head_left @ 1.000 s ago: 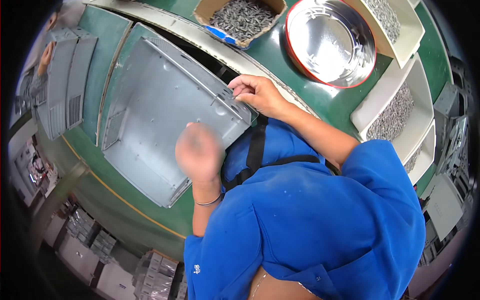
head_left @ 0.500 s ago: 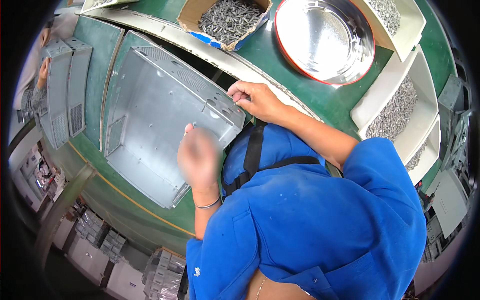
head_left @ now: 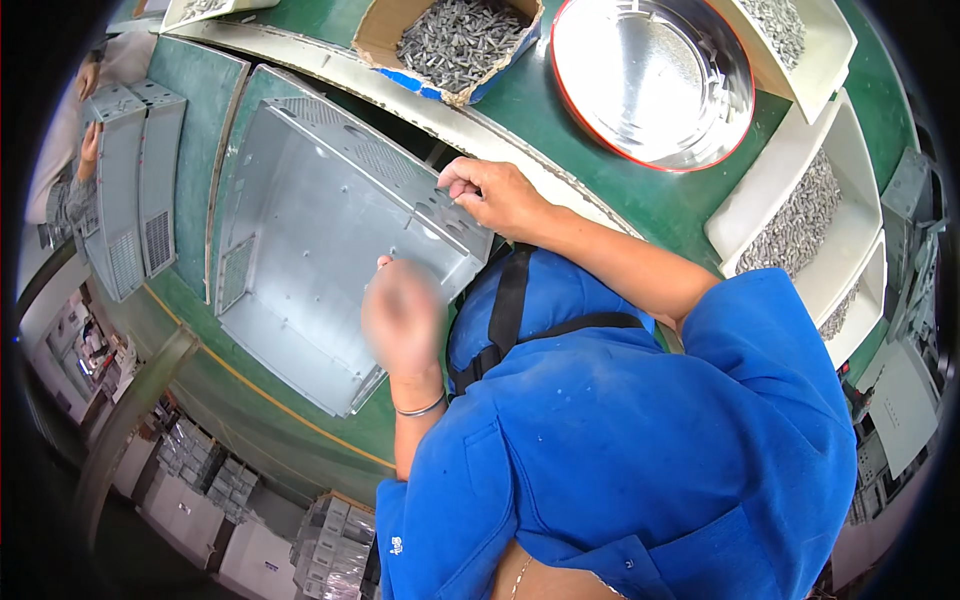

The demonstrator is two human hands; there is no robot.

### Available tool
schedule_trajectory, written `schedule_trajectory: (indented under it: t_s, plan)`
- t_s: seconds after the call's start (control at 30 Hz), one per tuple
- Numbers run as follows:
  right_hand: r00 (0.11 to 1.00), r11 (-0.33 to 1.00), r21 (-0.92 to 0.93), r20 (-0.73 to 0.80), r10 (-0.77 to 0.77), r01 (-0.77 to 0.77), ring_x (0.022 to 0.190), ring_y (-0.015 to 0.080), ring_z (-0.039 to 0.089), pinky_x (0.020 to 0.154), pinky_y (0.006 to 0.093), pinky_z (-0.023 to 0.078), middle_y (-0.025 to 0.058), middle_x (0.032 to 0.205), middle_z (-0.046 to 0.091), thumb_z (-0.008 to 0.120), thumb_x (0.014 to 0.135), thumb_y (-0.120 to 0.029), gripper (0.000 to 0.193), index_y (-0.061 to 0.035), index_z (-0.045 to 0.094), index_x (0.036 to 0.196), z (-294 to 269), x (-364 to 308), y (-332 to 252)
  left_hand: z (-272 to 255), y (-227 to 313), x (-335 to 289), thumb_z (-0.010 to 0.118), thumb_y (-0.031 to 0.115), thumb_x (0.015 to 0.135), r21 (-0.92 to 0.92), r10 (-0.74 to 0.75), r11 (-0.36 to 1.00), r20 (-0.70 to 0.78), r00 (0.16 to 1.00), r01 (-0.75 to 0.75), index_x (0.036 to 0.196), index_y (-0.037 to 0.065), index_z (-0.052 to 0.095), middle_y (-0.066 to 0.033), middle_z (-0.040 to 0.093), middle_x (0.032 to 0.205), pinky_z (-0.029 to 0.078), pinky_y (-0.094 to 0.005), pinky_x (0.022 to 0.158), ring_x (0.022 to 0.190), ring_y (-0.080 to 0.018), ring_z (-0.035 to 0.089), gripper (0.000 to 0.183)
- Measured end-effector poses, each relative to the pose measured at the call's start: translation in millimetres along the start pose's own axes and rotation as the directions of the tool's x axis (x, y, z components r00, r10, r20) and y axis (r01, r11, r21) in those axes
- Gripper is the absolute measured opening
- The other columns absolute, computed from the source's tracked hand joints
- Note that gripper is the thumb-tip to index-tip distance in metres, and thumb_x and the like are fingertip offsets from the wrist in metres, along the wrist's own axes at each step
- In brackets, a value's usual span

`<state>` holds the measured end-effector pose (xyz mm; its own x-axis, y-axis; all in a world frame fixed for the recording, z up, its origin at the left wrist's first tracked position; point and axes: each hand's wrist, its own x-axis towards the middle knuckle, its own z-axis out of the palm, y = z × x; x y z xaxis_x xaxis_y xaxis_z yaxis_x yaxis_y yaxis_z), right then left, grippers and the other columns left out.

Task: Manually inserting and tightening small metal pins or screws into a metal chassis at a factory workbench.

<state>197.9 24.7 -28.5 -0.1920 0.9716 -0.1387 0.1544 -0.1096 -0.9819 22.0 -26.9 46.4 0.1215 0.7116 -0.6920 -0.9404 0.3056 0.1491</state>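
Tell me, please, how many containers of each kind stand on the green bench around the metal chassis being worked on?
Cardboard box of small grey metal parts: 1
Round steel bowl with a red rim: 1
White trays of small grey metal parts on the right: 3 in view
Total: 5
The right hand touches the open metal chassis; the left hand is blurred above it.

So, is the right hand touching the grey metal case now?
Touching. In the head view the right hand rests its fingertips on the near wall of the grey metal case, pinching something small against it.
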Motion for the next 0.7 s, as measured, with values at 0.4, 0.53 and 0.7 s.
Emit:
schedule_trajectory:
  t_s: [0.4, 0.53, 0.7]
  plan:
    - [0.976, 0.981, 0.145, 0.196, 0.100, -0.130, 0.069, 0.0109, 0.055, 0.065, 0.0242, 0.045, 0.0045, 0.074, 0.057, 0.055, 0.071, 0.004, 0.019, -0.0014, 0.056, 0.089, -10.3, -2.1, 0.1, 1.5, -1.9, 1.0, 0.050, 0.018, 0.088, 0.018, 0.021, 1.000, -0.017, 1.000, -0.020, 0.087, 0.004, 0.051, -0.0045, 0.050, 0.072, 0.034, -0.0197, 0.042, 0.056, -0.0105, 0.040, 0.014]
    - [0.971, 0.976, 0.170, 0.220, 0.096, -0.135, 0.068, 0.0111, 0.055, 0.064, 0.0247, 0.046, 0.0044, 0.073, 0.058, 0.055, 0.072, 0.002, 0.017, -0.0015, 0.056, 0.089, -11.5, 2.2, 5.4, 0.2, -1.5, 0.9, 0.050, 0.019, 0.087, 0.021, 0.027, 0.999, -0.020, 0.999, -0.027, 0.088, 0.006, 0.052, -0.0044, 0.050, 0.072, 0.034, -0.0197, 0.042, 0.056, -0.0105, 0.040, 0.013]
    - [0.949, 0.976, 0.109, 0.276, 0.151, -0.187, 0.068, 0.0121, 0.055, 0.062, 0.0259, 0.046, 0.0055, 0.071, 0.058, 0.056, 0.073, -0.001, 0.015, -0.0013, 0.056, 0.088, -17.1, 8.9, 1.8, -2.6, -2.6, 1.0, 0.052, 0.021, 0.086, 0.053, 0.048, 0.997, 0.015, 0.999, -0.049, 0.089, 0.006, 0.053, -0.0031, 0.049, 0.071, 0.032, -0.0186, 0.043, 0.057, -0.0095, 0.038, 0.015]
